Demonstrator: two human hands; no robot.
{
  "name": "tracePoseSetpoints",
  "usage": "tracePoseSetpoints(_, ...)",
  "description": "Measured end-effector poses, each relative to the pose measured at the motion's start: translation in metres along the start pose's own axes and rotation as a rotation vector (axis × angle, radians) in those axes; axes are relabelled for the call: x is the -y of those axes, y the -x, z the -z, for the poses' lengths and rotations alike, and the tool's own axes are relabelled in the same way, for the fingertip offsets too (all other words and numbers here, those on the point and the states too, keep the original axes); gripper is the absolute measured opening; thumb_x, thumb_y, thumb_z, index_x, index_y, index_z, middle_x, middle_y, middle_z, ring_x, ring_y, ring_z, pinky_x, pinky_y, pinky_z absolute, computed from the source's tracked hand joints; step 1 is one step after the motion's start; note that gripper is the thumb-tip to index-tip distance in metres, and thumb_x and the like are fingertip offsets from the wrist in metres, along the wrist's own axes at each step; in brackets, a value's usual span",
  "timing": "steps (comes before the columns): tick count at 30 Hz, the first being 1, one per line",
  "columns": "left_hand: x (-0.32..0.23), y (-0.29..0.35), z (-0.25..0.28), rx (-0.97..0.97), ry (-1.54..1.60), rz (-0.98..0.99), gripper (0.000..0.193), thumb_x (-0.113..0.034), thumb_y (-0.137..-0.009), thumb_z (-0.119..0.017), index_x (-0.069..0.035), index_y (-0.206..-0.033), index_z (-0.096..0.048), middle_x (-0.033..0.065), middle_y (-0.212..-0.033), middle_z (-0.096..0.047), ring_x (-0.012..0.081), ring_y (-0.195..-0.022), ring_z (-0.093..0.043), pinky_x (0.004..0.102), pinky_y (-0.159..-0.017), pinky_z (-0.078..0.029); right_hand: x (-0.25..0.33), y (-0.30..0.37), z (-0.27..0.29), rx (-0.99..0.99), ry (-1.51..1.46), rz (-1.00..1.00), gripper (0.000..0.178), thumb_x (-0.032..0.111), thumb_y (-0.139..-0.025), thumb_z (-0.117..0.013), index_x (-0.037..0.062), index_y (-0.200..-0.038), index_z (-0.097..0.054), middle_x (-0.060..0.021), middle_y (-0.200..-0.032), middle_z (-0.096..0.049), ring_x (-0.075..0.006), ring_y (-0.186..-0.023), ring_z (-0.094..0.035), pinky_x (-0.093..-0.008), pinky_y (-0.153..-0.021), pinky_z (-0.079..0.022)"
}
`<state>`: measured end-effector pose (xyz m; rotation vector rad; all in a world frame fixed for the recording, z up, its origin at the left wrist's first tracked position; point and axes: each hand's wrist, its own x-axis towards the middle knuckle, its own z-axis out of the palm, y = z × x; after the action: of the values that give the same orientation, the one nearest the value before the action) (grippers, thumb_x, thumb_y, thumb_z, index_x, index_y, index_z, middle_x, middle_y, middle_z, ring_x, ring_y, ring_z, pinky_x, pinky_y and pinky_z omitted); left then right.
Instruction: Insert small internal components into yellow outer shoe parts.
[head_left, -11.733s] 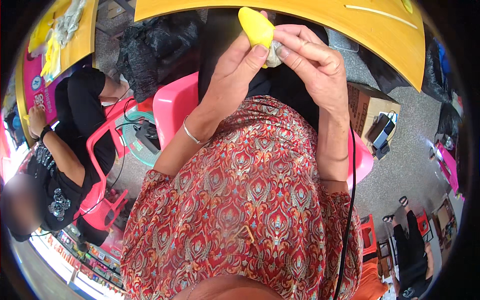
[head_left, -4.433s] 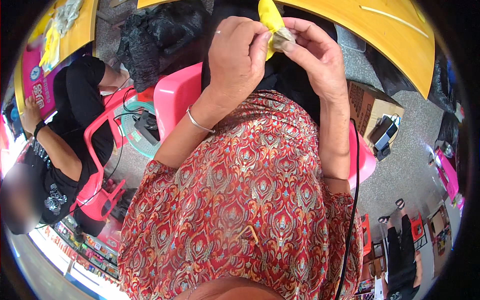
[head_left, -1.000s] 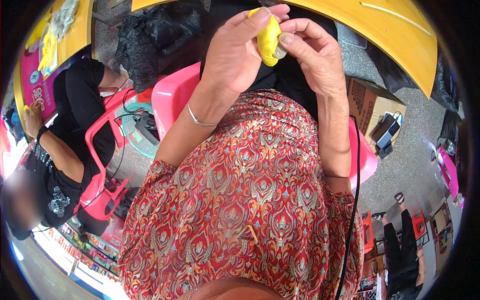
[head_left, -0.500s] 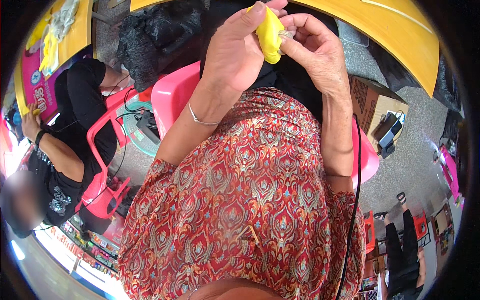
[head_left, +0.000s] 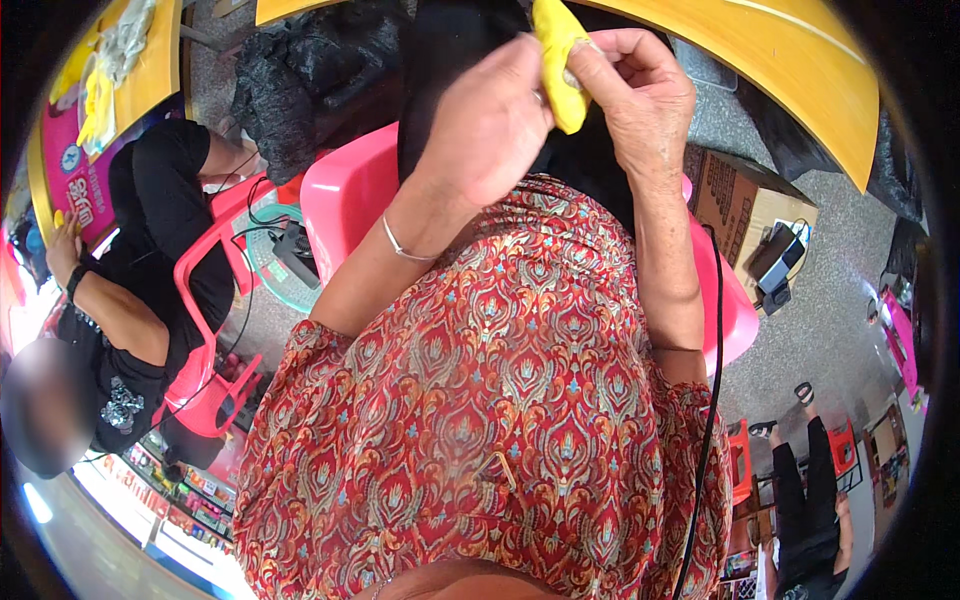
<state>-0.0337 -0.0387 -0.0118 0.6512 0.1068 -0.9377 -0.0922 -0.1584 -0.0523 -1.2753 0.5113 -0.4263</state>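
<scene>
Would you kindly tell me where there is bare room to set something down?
There is bare room on the yellow tabletop, between its near edge and the pale strip, and on the floor right of the cardboard box. The upper-left table is more crowded, with yellow pieces and grey pieces.

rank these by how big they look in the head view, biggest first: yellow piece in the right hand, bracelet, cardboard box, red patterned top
Largest to smallest, by visible area:
1. Red patterned top
2. Cardboard box, partly covered
3. Yellow piece, partly behind fingers
4. Bracelet
</scene>
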Motion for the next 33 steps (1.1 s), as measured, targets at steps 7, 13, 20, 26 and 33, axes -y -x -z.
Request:
tracePoseSetpoints(7, -0.005, 0.007, 0.013, -0.001, -0.331, -0.035, 0.03, -0.011, -0.096, -0.052, -0.002, -0.125, -0.053, 0.0098, -0.12, -0.059, 0.0207, -0.114, -0.056, 0.0448, -0.099, -0.046, 0.01, -0.009, 0.017, 0.251, 0.012, -0.096, 0.022, 0.01, -0.088, -0.066, -0.0003, -0.106, -0.062, -0.0029, -0.094, -0.065, -0.0081, -0.086, -0.061, -0.0239, -0.082, -0.049)
tracePoseSetpoints(13, -0.012, 0.005, 0.014, 0.055, -0.228, 0.024, 0.032, -0.01, -0.096, -0.05, -0.002, -0.127, -0.051, 0.0112, -0.122, -0.058, 0.0244, -0.115, -0.056, 0.0529, -0.098, -0.046, 0.01, -0.009, 0.033, 0.364, -0.407, -0.263, 0.022, 0.008, -0.091, -0.06, -0.0011, -0.111, -0.062, -0.0089, -0.102, -0.066, -0.0153, -0.093, -0.063, -0.0304, -0.087, -0.05)
tracePoseSetpoints(20, -0.012, 0.009, 0.007, 0.028, -0.221, 0.059, 0.037, -0.01, -0.096, -0.053, 0.001, -0.131, -0.047, 0.008, -0.117, -0.058, 0.0169, -0.109, -0.056, 0.036, -0.095, -0.046, 0.019, -0.003, 0.019, 0.281, -0.054, -0.104, 0.018, 0.004, -0.084, -0.069, 0.0008, -0.101, -0.064, -0.0028, -0.095, -0.065, -0.0091, -0.085, -0.061, -0.0241, -0.078, -0.05)
tracePoseSetpoints(26, -0.006, 0.024, -0.006, -0.037, -0.399, -0.052, 0.038, -0.011, -0.098, -0.05, 0.002, -0.133, -0.045, 0.0064, -0.116, -0.057, 0.0143, -0.108, -0.054, 0.03, -0.094, -0.045, 0.028, 0.0, 0.014, 0.169, 0.076, -0.061, 0.018, 0.004, -0.082, -0.072, 0.0025, -0.098, -0.064, 0.0012, -0.088, -0.063, -0.0052, -0.079, -0.059, -0.02, -0.074, -0.048)
tracePoseSetpoints(33, -0.005, 0.012, 0.004, -0.034, -0.37, 0.004, 0.031, -0.011, -0.096, -0.053, 0.0, -0.125, -0.051, 0.0056, -0.108, -0.06, 0.0129, -0.1, -0.059, 0.0265, -0.085, -0.05, 0.02, 0.002, 0.006, 0.097, 0.169, -0.012, 0.015, 0.006, -0.083, -0.071, 0.0011, -0.095, -0.064, 0.0009, -0.085, -0.064, -0.0044, -0.075, -0.06, -0.0189, -0.068, -0.049)
